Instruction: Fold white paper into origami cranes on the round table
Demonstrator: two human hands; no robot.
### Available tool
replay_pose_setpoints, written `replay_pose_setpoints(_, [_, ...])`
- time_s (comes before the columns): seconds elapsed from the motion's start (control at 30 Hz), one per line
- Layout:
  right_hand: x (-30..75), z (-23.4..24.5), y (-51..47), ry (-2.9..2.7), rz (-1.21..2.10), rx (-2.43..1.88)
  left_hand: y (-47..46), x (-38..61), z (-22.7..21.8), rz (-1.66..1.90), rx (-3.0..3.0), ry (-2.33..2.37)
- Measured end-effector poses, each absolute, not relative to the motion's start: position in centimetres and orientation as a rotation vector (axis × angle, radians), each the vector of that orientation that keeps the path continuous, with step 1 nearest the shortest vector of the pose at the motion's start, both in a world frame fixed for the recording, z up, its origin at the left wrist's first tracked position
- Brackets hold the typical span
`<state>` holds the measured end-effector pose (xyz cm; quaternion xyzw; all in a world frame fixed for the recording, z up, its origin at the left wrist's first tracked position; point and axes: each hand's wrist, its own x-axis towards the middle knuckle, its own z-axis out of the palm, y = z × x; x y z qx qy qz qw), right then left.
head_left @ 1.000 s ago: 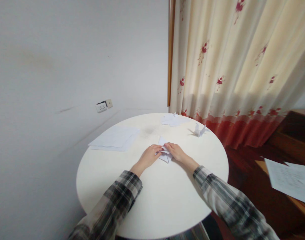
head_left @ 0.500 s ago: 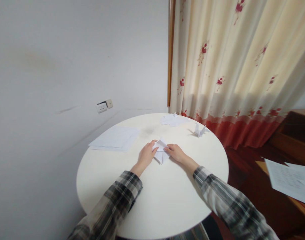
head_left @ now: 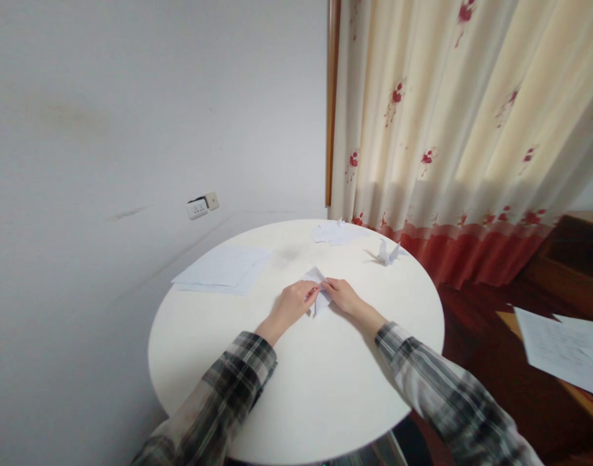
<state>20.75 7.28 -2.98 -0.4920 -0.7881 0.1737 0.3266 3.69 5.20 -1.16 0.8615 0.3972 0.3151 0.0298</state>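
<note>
A small folded white paper piece (head_left: 317, 290) lies near the middle of a round white table (head_left: 296, 375). My left hand (head_left: 292, 303) rests on its left side, fingers curled and pressed onto the paper. From the right, my right hand (head_left: 344, 296) pinches the same piece with closed fingertips. Both hands meet over the paper and hide most of it. Plaid sleeves cover both forearms.
A stack of white sheets (head_left: 223, 267) lies at the table's left. A finished paper crane (head_left: 388, 253) and crumpled paper scraps (head_left: 334, 232) sit at the far side. A flowered curtain (head_left: 452, 129) hangs behind. At the right, printed sheets (head_left: 563, 349) lie on a wooden surface.
My left hand slid inward over the paper, folding its left part toward the middle. The piece now looks narrower than before. My right hand stayed almost still.
</note>
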Motion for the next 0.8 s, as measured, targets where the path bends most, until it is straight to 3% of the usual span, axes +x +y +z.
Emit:
replay_pose_setpoints(0.13, [20.7,-2.7,7.0,-2.101,0.453,-1.270,5.9,3.5,-2.0,0.764,2.701,1.133])
replay_pose_setpoints(0.8, [20.7,-2.4,7.1,-1.870,0.364,-1.122,7.2,3.3,-3.5,0.742,2.678,1.268])
